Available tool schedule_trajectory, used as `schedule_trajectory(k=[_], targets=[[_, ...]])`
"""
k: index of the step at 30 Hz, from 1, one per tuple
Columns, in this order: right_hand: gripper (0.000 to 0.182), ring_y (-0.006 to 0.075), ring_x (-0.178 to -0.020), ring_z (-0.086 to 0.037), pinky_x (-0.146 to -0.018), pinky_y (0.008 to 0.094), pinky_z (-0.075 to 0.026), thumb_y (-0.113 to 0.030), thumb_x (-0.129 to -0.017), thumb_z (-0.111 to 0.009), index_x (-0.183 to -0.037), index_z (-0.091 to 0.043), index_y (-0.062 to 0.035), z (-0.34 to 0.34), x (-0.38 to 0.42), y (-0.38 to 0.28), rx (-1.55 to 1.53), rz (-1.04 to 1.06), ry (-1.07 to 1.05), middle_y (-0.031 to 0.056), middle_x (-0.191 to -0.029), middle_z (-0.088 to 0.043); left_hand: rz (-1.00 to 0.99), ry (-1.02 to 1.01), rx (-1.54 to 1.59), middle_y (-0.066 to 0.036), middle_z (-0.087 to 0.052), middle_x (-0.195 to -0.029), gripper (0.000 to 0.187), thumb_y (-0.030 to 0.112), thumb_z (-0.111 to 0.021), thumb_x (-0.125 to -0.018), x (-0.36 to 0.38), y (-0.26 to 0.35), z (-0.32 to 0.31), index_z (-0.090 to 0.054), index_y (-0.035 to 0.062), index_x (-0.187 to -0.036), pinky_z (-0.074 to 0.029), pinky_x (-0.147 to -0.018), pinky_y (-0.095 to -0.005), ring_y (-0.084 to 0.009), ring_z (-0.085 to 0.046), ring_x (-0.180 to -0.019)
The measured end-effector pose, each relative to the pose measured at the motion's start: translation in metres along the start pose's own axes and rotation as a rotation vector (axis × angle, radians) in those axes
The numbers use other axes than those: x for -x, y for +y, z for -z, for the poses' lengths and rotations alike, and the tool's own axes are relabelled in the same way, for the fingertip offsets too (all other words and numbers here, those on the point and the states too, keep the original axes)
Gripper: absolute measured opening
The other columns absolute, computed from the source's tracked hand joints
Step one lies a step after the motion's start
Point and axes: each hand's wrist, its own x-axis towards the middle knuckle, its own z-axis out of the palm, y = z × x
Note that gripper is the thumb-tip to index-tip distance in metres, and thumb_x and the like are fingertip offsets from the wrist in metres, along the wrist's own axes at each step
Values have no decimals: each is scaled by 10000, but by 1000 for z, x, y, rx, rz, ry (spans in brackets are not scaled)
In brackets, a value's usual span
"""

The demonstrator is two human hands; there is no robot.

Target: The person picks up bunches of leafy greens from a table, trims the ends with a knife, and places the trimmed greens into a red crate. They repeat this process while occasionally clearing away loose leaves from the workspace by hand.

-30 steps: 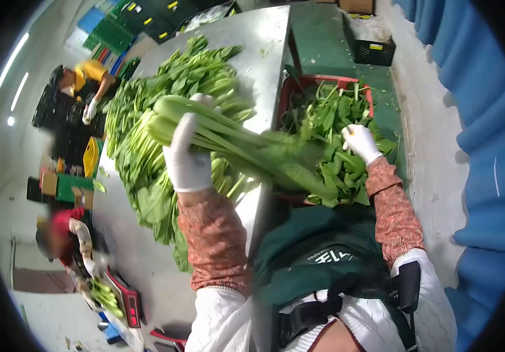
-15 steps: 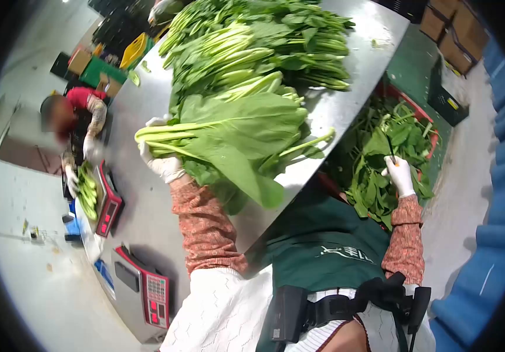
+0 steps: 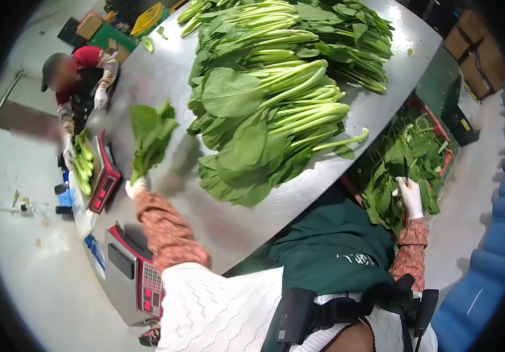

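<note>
Item: leafy greens, one bunch, carried in our left hand. The gloved hand was closed round the stalk ends, leaves standing up and away from us over the near left part of the steel table.

Item: right hand, gloved, out to the right over the red crate of loose trimmed leaves. It gripped a thin dark tool, blade or handle we could not tell, fingers wrapped shut on it.

Item: main heap of greens, stalks pointing right, laid across the middle and far part of the table, well apart from the bunch in hand.

Item: two red scales, one near us at the left table edge, one farther along, just beside the bunch.

Item: co-worker in a red top, far left, gloved hands at a smaller pile of greens.

Step, as we judged it: a trimmed bunch was on its way toward the scales side. The next move would call for a steady carry, a low set-down with stalks together, and a clean release without scattering leaves.
</note>
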Motion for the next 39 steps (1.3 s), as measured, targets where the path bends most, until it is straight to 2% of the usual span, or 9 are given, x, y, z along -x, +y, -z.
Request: schedule_trajectory(k=[2, 8, 12, 16, 18, 22, 28, 34, 39], targets=[[276, 61, -367, -397, -368, 238, -307, -291, -971, -584, -1014, -686, -38, 3, 5, -14, -17, -22, 22, 15, -606, -637, 206, 181, 332, -141, -555, -1313, 569, 354, -658, -844, -56, 20, -48, -535, 63, -1318, -355, -1095, -453, -330, -478, -1232], [282, 52, -423, -431, -411, 235, -339, -281, -979, -574, -1050, -676, -29, -4, 13, -59, 14, 93, 24, 4, -617, -631, 358, 288, 286, -96, -12, -1623, 1155, 499, -848, -669, 120, -32, -281, -214, 54, -1525, -159, -1206, -475, -333, -145, -1460], [261, 65, -474, -497, -463, 246, -371, -231, -974, -566, -1033, -674, -2, -25, 21, -82, -11, 106, -42, 12, -640, -640, 98, -530, -435, -166, -422, -1433, 394, 58, -576, -949, 180, -139, -317, -515, -15, -1331, -448, -1025, -429, -267, -483, -1232], [278, 82, -551, -576, -514, 263, -416, -234, -973, -568, -1045, -667, 15, -30, 20, -88, 13, 167, -47, 36, -651, -650, -301, -1182, -1156, -108, -677, -1103, 177, 85, -678, -898, 384, -251, -354, -698, -24, -1036, -517, -875, -277, -146, -647, -973], [287, 71, -536, -545, -508, 259, -409, -258, -973, -569, -1052, -670, -1, -28, 17, -81, 45, 190, -40, 25, -643, -647, -850, -1418, -1307, -123, -700, -1054, 382, 214, -733, -843, 398, -307, -352, -642, 15, -1156, -524, -864, -335, -258, -684, -932], [290, 52, -462, -453, -462, 251, -371, -272, -975, -567, -1080, -664, -20, -19, 26, -74, -45, 160, -28, 7, -635, -642, -1513, -1336, -1635, -129, -660, -1130, 616, 360, -831, -698, 417, -384, -370, -635, 50, -1192, -498, -884, -399, -328, -641, -977], [283, 34, -444, -428, -436, 223, -348, -260, -977, -568, -1098, -665, -23, 10, 46, -59, -143, 81, 17, 3, -654, -653, -1112, -1239, -1719, -172, -695, -937, 475, 317, -776, -741, 441, -356, -371, -586, 100, -1119, -540, -740, -449, -372, -679, -823], [269, 50, -482, -494, -462, 230, -394, -208, -982, -560, -1116, -669, 0, 20, 50, -87, -166, 135, 4, 23, -683, -670, -1814, -1101, -1404, -150, -675, -852, 333, 171, -740, -767, 524, -242, -417, -635, 78, -1069, -530, -647, -382, -309, -666, -697], [210, 98, -653, -653, -617, 250, -513, -84, -945, -592, -1123, -664, 0, 22, 68, -178, -297, 627, 123, 77, -712, -670, -947, -1645, -1322, -154, -650, -859, 406, 89, -720, -732, 609, -253, -430, -582, -11, -1101, -521, -703, -302, -217, -645, -726]])
